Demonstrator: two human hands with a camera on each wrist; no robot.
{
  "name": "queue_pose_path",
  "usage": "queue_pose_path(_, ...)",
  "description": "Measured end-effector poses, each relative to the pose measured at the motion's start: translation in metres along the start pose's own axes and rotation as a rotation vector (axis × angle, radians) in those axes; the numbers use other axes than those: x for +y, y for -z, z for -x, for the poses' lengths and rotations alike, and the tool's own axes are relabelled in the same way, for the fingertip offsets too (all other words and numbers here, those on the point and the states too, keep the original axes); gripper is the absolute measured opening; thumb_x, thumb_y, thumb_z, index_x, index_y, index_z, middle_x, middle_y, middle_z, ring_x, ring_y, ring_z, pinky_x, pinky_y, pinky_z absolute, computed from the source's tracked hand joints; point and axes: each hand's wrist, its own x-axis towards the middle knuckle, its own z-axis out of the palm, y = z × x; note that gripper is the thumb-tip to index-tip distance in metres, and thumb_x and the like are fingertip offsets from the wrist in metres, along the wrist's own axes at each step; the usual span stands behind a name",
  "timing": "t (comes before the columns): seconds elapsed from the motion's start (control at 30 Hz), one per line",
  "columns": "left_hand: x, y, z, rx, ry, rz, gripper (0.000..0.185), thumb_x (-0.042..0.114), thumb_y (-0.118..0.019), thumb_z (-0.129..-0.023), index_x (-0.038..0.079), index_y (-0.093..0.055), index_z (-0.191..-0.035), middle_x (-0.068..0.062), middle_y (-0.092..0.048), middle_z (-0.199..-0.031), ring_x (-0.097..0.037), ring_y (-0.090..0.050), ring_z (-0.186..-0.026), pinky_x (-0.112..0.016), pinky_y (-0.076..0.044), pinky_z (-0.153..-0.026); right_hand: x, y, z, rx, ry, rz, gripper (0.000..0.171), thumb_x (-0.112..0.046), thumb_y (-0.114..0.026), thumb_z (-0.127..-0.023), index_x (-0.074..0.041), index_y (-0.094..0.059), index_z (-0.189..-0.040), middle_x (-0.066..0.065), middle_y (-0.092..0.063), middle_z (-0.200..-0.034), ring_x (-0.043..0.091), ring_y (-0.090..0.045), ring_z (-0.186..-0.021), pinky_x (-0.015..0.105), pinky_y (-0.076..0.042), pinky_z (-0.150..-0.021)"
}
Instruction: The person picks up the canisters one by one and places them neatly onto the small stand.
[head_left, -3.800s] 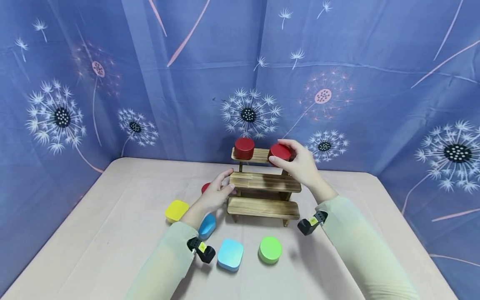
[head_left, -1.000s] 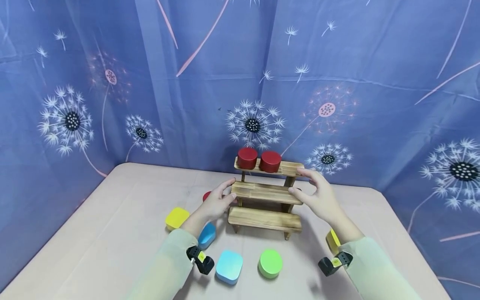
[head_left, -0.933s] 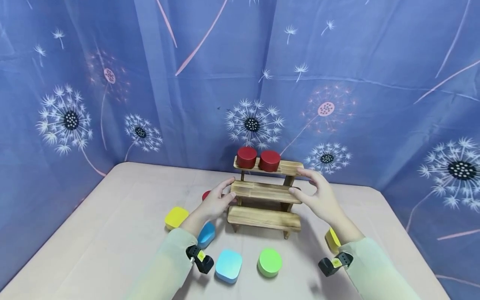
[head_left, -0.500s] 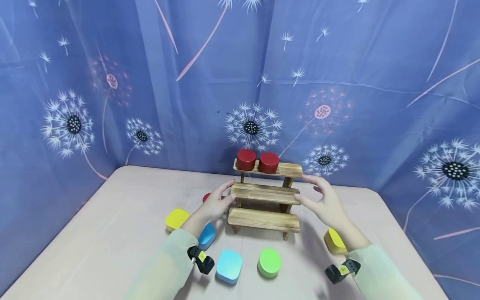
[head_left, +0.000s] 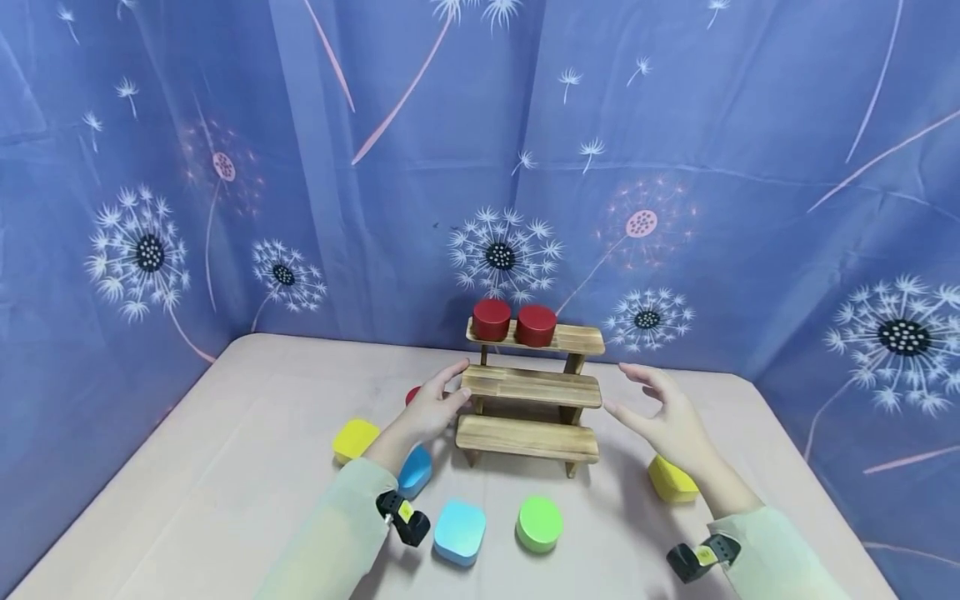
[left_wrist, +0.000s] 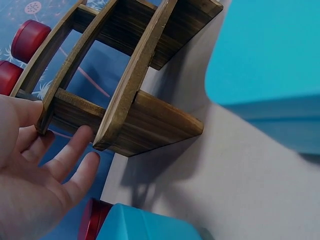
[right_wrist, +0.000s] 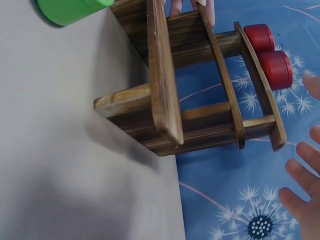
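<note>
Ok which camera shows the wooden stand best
The head view: there the wooden stand fits fully in frame, barely covered. Both wrist views show it closer and slanted, but cut off by the picture's top edge.

Three-tier wooden stand [head_left: 531, 388]: upright on worktop [head_left: 247, 467]; left hand [head_left: 429, 408] pinches middle tier's left end, right hand [head_left: 670, 423] just off right end. Two round red tins [head_left: 491, 322] side by side on top tier.

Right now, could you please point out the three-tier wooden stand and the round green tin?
Three-tier wooden stand [head_left: 531, 387]: head view, on its middle shelf.
Round green tin [head_left: 539, 522]: head view, on its top face.
</note>
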Motion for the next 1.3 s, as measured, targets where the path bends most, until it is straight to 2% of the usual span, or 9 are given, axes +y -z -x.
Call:
queue_pose_path(0.07, 0.002, 0.001, -0.001, 0.003, -0.005, 0.007, 0.054, 0.016, -0.051, -0.096, 0.018, -0.033, -0.148, -0.019, -0.057, -0.127, -0.026, -0.064, -0.094, -0.026, -0.044, -0.063, 0.002, 0.002, 0.002, 0.003, -0.009, 0.005, 0.056, -0.022, -0.074, -0.082, -0.004, -0.053, -0.131, 0.014, -0.056, -0.13, 0.016, -0.05, -0.115, 0.02, -0.037, -0.096)
queue_pose_path(0.17, 0.003, 0.001, 0.0, -0.005, -0.006, 0.014, 0.054, 0.014, -0.05, -0.097, 0.016, -0.032, -0.148, -0.02, -0.061, -0.116, -0.023, -0.061, -0.08, -0.026, -0.04, -0.056, 0.004, 0.005, 0.006, 0.003, -0.022, -0.005, 0.055, -0.022, -0.073, -0.083, -0.004, -0.053, -0.131, 0.014, -0.057, -0.129, 0.004, -0.049, -0.113, 0.014, -0.035, -0.094)
queue_pose_path(0.3, 0.004, 0.001, 0.001, -0.025, 0.006, 0.021, 0.055, 0.014, -0.049, -0.097, 0.015, -0.03, -0.149, -0.02, -0.064, -0.109, -0.015, -0.046, -0.059, -0.026, -0.035, -0.051, 0.009, 0.007, 0.015, 0.006, -0.032, -0.019, 0.054, -0.02, -0.073, -0.083, -0.002, -0.053, -0.13, 0.015, -0.058, -0.127, -0.013, -0.043, -0.108, 0.008, -0.034, -0.093)
queue_pose_path(0.43, 0.003, 0.0, 0.002, -0.029, 0.015, 0.031, 0.055, 0.015, -0.049, -0.098, 0.018, -0.029, -0.149, -0.019, -0.064, -0.107, -0.013, -0.035, -0.051, -0.025, -0.031, -0.047, 0.013, 0.007, 0.021, 0.013, -0.043, -0.015, 0.052, -0.019, -0.073, -0.083, -0.001, -0.054, -0.128, 0.016, -0.059, -0.125, -0.016, -0.042, -0.106, 0.005, -0.034, -0.091)
queue_pose_path(0.83, 0.003, 0.0, 0.002, -0.025, 0.006, 0.033, 0.055, 0.015, -0.049, -0.097, 0.019, -0.031, -0.149, -0.019, -0.065, -0.108, -0.013, -0.038, -0.054, -0.026, -0.033, -0.048, 0.023, 0.01, 0.035, 0.033, -0.054, -0.006, 0.049, -0.017, -0.074, -0.081, -0.004, -0.057, -0.126, 0.017, -0.062, -0.121, -0.016, -0.044, -0.104, 0.006, -0.035, -0.089)
queue_pose_path(1.07, 0.002, 0.001, 0.0, -0.027, 0.005, 0.053, 0.055, 0.014, -0.049, -0.097, 0.018, -0.031, -0.149, -0.021, -0.063, -0.108, -0.013, -0.039, -0.054, -0.025, -0.033, -0.048, 0.033, 0.013, 0.045, 0.015, -0.087, 0.012, 0.051, -0.019, -0.074, -0.082, -0.003, -0.056, -0.127, 0.015, -0.06, -0.123, -0.019, -0.042, -0.104, 0.006, -0.034, -0.087)
queue_pose_path(1.23, 0.001, 0.0, -0.001, -0.016, 0.003, 0.039, 0.055, 0.014, -0.05, -0.097, 0.019, -0.032, -0.148, -0.021, -0.064, -0.11, -0.018, -0.05, -0.064, -0.025, -0.036, -0.05, 0.04, 0.014, 0.05, 0.004, -0.104, 0.035, 0.052, -0.022, -0.074, -0.082, -0.003, -0.056, -0.126, 0.015, -0.06, -0.124, -0.021, -0.039, -0.103, 0.004, -0.033, -0.087)
queue_pose_path(1.3, 0.001, 0.0, -0.001, -0.012, 0.002, 0.029, 0.054, 0.015, -0.051, -0.097, 0.019, -0.033, -0.148, -0.019, -0.061, -0.117, -0.023, -0.059, -0.077, -0.027, -0.04, -0.055, 0.042, 0.015, 0.051, 0.007, -0.096, 0.043, 0.052, -0.022, -0.075, -0.081, -0.003, -0.057, -0.126, 0.014, -0.06, -0.123, -0.021, -0.039, -0.103, 0.004, -0.034, -0.086)
